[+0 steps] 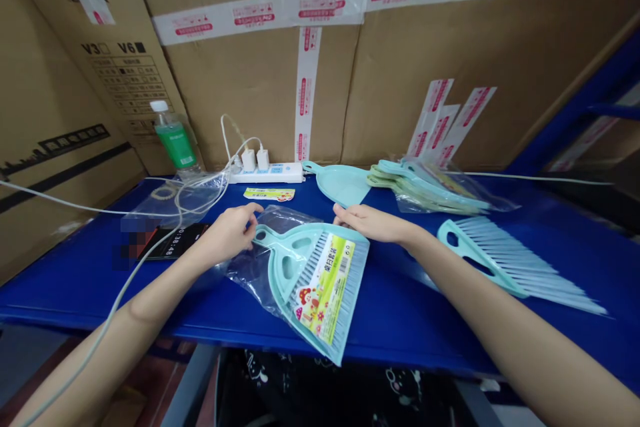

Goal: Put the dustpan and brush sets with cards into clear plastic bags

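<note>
A light blue dustpan (285, 287) lies in front of me, with a brush (354, 293) of pale bristles on it. A yellow-green printed card (327, 287) lies over the bristles. Around the dustpan's handle end spreads a clear plastic bag (257, 273). My left hand (235, 233) is closed with curled fingers on the bag beside the handle; its fingertips are partly hidden. At the far corner of the dustpan, my right hand (367, 221) grips the edge, thumb on top and other fingers mostly hidden.
Another dustpan (343, 183) and a stack of bagged sets (430, 183) lie at the back. A loose brush (515, 257) is at right. A power strip (270, 173), bottle (175, 140), printed card (270, 194), phone (177, 241) and white cable (135, 273) are toward the left. Cardboard boxes (250, 87) wall the back.
</note>
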{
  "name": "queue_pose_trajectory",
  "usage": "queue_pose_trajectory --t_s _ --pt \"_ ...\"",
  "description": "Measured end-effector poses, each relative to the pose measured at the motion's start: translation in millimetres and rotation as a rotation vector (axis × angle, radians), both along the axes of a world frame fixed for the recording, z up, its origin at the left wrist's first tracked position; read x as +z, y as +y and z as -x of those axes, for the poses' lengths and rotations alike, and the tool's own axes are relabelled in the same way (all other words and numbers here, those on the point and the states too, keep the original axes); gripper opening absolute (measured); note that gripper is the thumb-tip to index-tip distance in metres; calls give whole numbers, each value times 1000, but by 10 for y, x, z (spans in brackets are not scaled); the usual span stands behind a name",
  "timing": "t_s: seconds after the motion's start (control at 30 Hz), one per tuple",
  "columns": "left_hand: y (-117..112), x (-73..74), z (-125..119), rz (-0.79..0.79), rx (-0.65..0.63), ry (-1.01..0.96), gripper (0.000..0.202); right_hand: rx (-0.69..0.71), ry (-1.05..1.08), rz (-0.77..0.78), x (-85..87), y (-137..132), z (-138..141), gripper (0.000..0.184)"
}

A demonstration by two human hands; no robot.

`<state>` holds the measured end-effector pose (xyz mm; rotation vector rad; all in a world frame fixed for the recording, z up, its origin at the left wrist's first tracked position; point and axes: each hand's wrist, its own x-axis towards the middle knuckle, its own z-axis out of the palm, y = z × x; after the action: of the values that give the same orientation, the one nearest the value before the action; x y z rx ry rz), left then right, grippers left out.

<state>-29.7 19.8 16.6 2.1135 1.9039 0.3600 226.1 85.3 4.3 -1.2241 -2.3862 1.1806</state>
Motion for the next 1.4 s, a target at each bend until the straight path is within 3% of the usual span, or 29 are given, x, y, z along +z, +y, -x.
queue_pose_trajectory --t_s 0.33,0.53,0.77,1.03,1.23,1.4 --pt "44 -23 23 -109 2 293 40 -21 188 323 -29 6 -51 50" --pt "33 -21 34 -53 53 469 42 19 303 452 -80 73 -101 39" --pt "61 17 53 62 56 399 43 24 396 637 -129 94 -68 35" --pt "70 -33 66 45 50 446 47 12 393 643 -141 116 -75 18" --pt "83 -46 117 22 -26 438 46 28 413 635 -128 144 -128 23" --pt "43 -20 85 73 -39 436 45 -39 518 713 -132 151 -128 15"
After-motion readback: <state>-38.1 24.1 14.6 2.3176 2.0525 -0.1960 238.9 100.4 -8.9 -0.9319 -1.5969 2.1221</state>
